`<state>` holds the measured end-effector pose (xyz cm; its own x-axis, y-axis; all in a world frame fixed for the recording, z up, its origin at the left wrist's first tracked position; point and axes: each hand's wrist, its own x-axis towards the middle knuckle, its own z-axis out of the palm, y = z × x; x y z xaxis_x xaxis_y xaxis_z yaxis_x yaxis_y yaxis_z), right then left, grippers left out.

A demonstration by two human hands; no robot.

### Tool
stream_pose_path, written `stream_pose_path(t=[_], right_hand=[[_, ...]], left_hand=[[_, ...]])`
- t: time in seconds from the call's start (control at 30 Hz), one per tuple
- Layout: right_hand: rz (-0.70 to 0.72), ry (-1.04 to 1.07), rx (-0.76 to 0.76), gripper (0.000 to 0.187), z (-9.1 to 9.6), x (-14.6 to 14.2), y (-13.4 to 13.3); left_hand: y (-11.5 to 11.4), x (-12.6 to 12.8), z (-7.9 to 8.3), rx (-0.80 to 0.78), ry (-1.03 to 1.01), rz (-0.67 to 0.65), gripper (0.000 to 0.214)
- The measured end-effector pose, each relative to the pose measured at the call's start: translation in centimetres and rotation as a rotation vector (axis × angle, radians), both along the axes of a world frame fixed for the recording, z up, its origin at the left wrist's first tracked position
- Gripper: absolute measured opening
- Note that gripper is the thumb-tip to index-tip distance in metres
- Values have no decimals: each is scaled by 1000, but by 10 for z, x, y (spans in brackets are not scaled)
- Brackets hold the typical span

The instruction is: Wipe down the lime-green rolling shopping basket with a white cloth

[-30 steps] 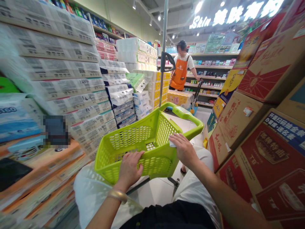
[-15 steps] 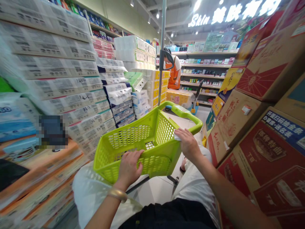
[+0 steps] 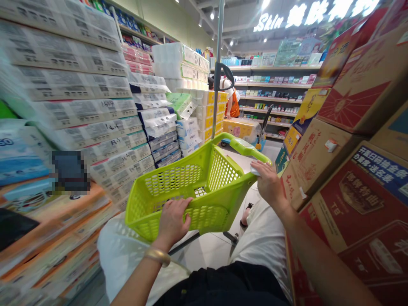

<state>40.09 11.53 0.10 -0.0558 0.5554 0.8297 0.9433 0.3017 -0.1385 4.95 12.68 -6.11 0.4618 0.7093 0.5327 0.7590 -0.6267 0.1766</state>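
Note:
A lime-green plastic shopping basket rests on my lap, empty inside. My left hand grips its near rim, fingers curled over the edge. My right hand lies on the right rim near the far corner, pressing a small white cloth against the plastic. A grey telescopic pole with a black handle rises behind the basket.
Stacked tissue packs wall the left side. Red and brown cartons pile up close on the right. Down the aisle a person in an orange apron bends by yellow packs and a blue trolley; shelves line the back.
My right hand with the cloth has slid along the basket's right rim toward the far corner. The person in the apron has moved left and bent down. My left hand stays put.

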Motion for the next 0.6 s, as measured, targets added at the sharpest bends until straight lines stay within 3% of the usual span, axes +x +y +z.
stream_pose_path(t=[0.13, 0.2, 0.43, 0.5, 0.6], right_hand=[[184, -142, -88, 56, -16, -41, -6], [215, -158, -100, 55, -16, -45, -6], [-10, 20, -7, 48, 4, 5, 5], [-32, 23, 9, 47, 1, 0, 4], [33, -42, -27, 49, -12, -31, -1]], left_hand=[[1, -1, 0, -12, 3, 3, 45], [1, -1, 0, -7, 5, 1, 45], [-1, 0, 1, -1, 10, -1, 46], [-1, 0, 1, -4, 6, 2, 46], [-1, 0, 0, -10, 7, 4, 45]])
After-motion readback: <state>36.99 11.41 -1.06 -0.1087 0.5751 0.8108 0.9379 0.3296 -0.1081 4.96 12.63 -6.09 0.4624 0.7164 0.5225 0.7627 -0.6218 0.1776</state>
